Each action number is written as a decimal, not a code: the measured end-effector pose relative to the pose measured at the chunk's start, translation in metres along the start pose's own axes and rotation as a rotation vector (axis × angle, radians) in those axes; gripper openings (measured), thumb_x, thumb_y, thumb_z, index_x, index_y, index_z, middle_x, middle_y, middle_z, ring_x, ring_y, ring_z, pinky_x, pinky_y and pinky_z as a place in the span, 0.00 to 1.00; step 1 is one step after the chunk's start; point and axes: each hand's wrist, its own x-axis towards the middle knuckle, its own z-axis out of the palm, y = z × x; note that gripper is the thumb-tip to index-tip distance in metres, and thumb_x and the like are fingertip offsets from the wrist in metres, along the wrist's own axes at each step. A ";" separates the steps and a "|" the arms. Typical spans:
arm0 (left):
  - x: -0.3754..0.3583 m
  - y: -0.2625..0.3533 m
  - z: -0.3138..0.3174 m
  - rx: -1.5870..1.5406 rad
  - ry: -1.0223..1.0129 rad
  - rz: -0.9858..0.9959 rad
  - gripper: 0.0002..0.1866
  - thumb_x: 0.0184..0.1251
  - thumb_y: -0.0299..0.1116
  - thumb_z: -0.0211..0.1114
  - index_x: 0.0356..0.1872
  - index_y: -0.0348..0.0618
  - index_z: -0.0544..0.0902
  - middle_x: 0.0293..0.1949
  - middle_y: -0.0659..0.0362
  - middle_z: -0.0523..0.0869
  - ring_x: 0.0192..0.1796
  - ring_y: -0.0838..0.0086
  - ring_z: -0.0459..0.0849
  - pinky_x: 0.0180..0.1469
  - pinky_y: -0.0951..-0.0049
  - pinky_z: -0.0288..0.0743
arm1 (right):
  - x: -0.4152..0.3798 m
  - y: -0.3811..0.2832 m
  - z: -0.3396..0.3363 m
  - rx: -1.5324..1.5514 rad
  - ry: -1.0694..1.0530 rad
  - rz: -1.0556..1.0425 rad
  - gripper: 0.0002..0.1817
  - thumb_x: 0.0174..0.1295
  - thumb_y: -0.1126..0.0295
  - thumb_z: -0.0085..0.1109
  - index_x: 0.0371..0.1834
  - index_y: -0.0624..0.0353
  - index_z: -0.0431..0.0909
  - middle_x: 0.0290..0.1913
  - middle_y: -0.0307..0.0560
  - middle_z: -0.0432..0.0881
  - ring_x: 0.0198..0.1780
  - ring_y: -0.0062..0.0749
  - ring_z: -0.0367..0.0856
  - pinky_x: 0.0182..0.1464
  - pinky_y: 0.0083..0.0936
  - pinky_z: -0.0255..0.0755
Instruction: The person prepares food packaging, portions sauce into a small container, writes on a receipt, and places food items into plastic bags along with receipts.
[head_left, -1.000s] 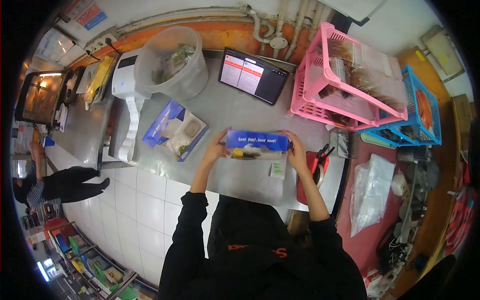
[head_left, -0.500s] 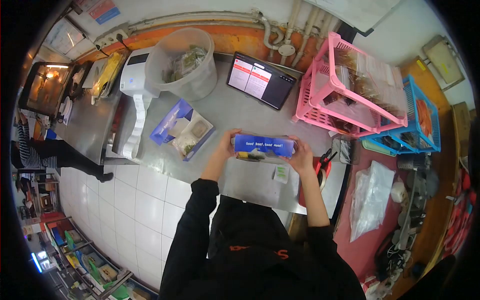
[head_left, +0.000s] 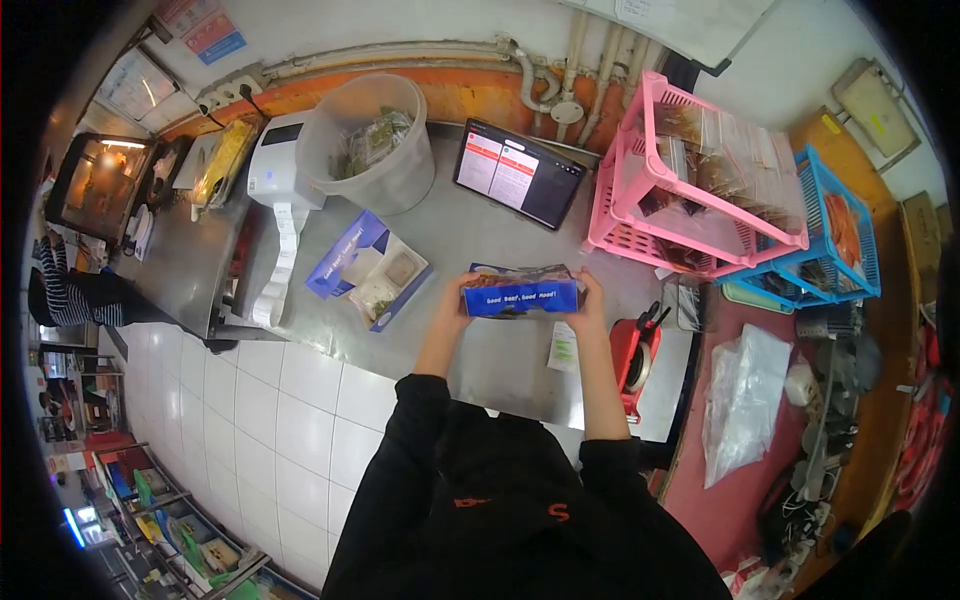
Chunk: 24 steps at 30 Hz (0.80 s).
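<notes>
A blue box (head_left: 522, 297) with white lettering on its side is held level over the front of the metal counter (head_left: 500, 375). My left hand (head_left: 455, 298) grips its left end, and my right hand (head_left: 590, 302) is closed on its right end. Left of them an open blue and white box (head_left: 373, 270) holds containers of food. A small white packet with green print (head_left: 563, 347) lies just below the held box. To the right of my right hand is a red tape dispenser (head_left: 634, 365).
Behind stand a label printer (head_left: 280, 165), a clear tub (head_left: 375, 150) of packets and a tablet (head_left: 519, 172). Pink basket racks (head_left: 690, 180) and a blue basket (head_left: 835, 240) stand right, above plastic bags (head_left: 745, 400). Another person (head_left: 75, 290) is at far left.
The held box has tilted, so more of its top shows. My right hand has shifted slightly left, uncovering the red dispenser. The other person's legs have moved.
</notes>
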 end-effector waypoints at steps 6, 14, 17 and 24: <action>0.002 0.013 -0.025 0.322 0.119 -0.012 0.15 0.51 0.37 0.63 0.39 0.41 0.75 0.38 0.57 0.81 0.39 0.71 0.81 0.43 0.69 0.76 | -0.015 -0.010 -0.010 -0.083 0.186 0.009 0.33 0.51 0.62 0.56 0.60 0.47 0.52 0.62 0.48 0.49 0.59 0.48 0.57 0.53 0.45 0.64; 0.000 0.009 -0.014 0.211 0.079 -0.045 0.15 0.51 0.37 0.63 0.39 0.43 0.76 0.37 0.60 0.80 0.36 0.73 0.81 0.39 0.72 0.76 | -0.074 0.058 0.035 0.515 -0.267 0.192 0.27 0.54 0.54 0.55 0.50 0.62 0.63 0.49 0.50 0.69 0.56 0.42 0.63 0.60 0.43 0.56; 0.000 0.013 -0.007 0.296 0.179 -0.058 0.15 0.50 0.38 0.64 0.39 0.45 0.76 0.36 0.62 0.79 0.35 0.75 0.80 0.38 0.74 0.76 | -0.052 0.065 0.048 0.419 -0.242 0.091 0.22 0.52 0.58 0.57 0.46 0.59 0.66 0.45 0.48 0.73 0.53 0.41 0.67 0.62 0.43 0.53; -0.013 0.020 0.007 0.526 0.296 -0.106 0.25 0.47 0.40 0.66 0.49 0.49 0.71 0.41 0.63 0.76 0.39 0.77 0.77 0.38 0.75 0.74 | -0.033 0.083 0.046 0.339 -0.080 -0.024 0.19 0.49 0.67 0.59 0.45 0.57 0.69 0.46 0.45 0.73 0.53 0.41 0.67 0.60 0.41 0.55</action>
